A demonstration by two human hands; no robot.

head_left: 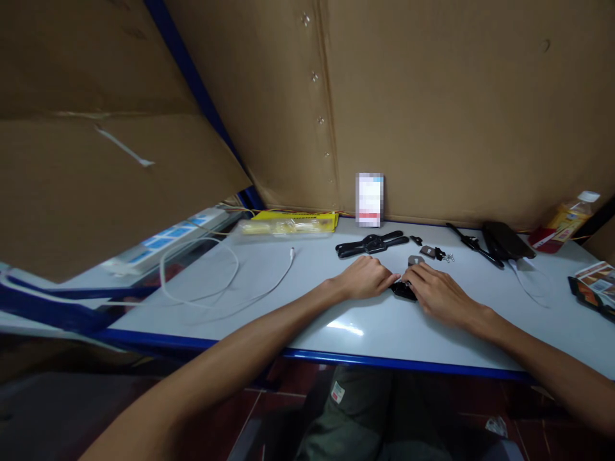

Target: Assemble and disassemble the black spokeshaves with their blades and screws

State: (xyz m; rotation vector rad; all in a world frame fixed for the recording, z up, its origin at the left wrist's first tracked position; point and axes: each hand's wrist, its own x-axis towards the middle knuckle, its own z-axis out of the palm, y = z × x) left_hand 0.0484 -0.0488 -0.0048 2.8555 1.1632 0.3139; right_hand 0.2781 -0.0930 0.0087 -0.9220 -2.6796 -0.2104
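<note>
My left hand is closed, its thumb reaching toward the left end of a black spokeshave body on the table. Over the same piece, my right hand bends with its fingertips pressed together at the middle. Both hands cover most of the spokeshave, and what lies under the fingertips is hidden. Just behind the right fingers is a grey metal blade. More black spokeshave bodies lie stacked beyond my left hand. Another blade, small black caps and several silver screws rest farther back.
A phone leans against the cardboard wall. To the left are a white cable, a power strip and a clear plastic package. Rightward lie another spokeshave, a dark case and a bottle.
</note>
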